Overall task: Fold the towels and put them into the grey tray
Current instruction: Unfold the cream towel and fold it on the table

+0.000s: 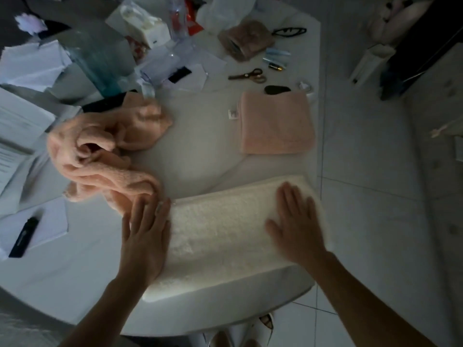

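Note:
A white towel (220, 234), folded into a long strip, lies across the near edge of the white table (200, 156). My left hand (145, 236) rests flat on the strip's left end with fingers spread. My right hand (295, 224) presses flat on its right end. A folded pink towel (275, 123) lies flat toward the table's right side. A crumpled pink towel (105, 156) is heaped at the left, just beyond my left fingertips. I cannot make out a grey tray.
The back of the table is cluttered: scissors (248, 75), a tissue box (147, 26), a clear bottle (178, 16), papers (30, 63), a brown pouch (245, 38). A black pen (23, 234) lies on paper at the left. Tiled floor (370, 196) lies to the right.

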